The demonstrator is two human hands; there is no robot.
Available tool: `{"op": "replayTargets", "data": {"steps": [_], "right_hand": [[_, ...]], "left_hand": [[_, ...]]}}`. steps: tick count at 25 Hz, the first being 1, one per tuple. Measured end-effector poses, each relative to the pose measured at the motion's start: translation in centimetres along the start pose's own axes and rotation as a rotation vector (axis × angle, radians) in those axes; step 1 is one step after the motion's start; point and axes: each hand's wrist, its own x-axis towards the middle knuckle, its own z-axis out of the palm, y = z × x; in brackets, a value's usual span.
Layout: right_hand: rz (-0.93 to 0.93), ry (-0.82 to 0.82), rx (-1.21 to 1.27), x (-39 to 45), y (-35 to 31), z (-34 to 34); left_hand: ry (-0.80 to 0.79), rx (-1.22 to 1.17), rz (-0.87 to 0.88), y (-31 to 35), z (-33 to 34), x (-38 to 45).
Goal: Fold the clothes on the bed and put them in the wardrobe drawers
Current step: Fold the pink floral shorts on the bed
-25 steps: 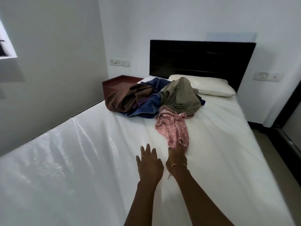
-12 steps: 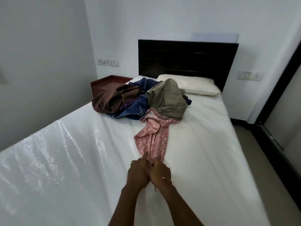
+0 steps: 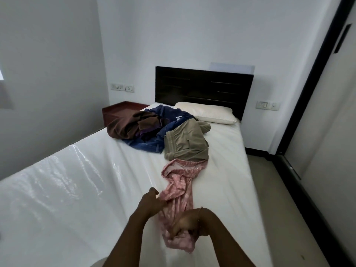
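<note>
A: What room is this?

B: A small bedroom with plain white walls. A bed (image 3: 221, 170) with a smooth white sheet fills most of the view; its left part shines like glossy plastic. A dark slatted headboard (image 3: 204, 89) stands against the far wall, and a dark-framed wardrobe door (image 3: 317, 132) runs down the right side over a beige floor.

A: And on the bed?

B: A cream pillow (image 3: 206, 112) lies flat under the headboard. Just in front of it is a loose heap: a brown garment (image 3: 123, 128) at the left, a blue garment (image 3: 152, 145) beneath and beside it, and khaki shorts (image 3: 186, 145) with a gathered waistband at the right. A reddish-brown bedside table (image 3: 115, 110) sits in the corner behind the heap.

A: Where is the piece being handled?

B: The pink patterned garment (image 3: 179, 189) stretches in a crumpled rope from under the shorts toward the near edge.

A: The hands?

B: Both arms reach forward from the bottom. The left hand (image 3: 152, 201) grips the cloth's left edge, knuckles up. The right hand (image 3: 185, 224), wrist bent and palm turned toward the camera, clutches the bunched near end, which hangs below the fist. A thin bracelet (image 3: 199, 214) circles that wrist.
</note>
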Motion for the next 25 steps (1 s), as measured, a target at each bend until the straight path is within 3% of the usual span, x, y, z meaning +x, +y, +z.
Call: {"op": "replayTargets", "data": {"steps": [3,5,6,8,11,13,15,17,18,21,23,25], "right_hand": [[-0.078,0.341,-0.117,1.7,1.8,0.9],[-0.077,0.639,-0.173,2.9,2.7,1.0],[-0.085,0.772,-0.056,3.2,3.0,1.0],[-0.114,0.875,0.328,3.4,2.9,0.8],[-0.242,0.781,0.963,3.0,2.6,-1.0],[-0.223,0.741,1.048,2.8,2.8,-1.5],[-0.189,0.752,0.934,2.7,2.7,-1.1],[-0.27,0.643,0.851,2.1,2.4,-0.4],[-0.341,0.514,0.83,1.6,2.3,-0.1],[-0.442,0.153,0.763,-0.6,1.9,0.5],[-0.396,0.103,0.8,-0.4,2.6,-0.1],[-0.312,0.204,0.858,0.5,3.5,-0.7]], "left_hand": [[-0.029,0.15,0.109,-0.8,2.1,-0.7],[-0.017,-0.044,0.061,-0.4,2.3,-1.5],[-0.044,-0.163,0.047,0.2,1.9,-1.9],[-0.216,-0.326,0.115,1.3,1.1,-2.3],[-0.659,-0.259,0.202,1.9,0.8,-3.7],[-0.813,-0.154,0.128,1.6,0.9,-4.1],[-0.654,-0.16,0.039,1.3,0.8,-3.9],[-0.216,-0.3,-0.069,0.5,0.7,-2.7],[-0.097,-0.418,-0.079,0.3,0.6,-2.2],[-0.238,-0.641,-0.032,1.1,1.0,-2.2],[-0.212,-0.673,-0.012,1.2,1.0,-1.7],[-0.183,-0.739,-0.032,1.0,0.4,-1.6]]}}
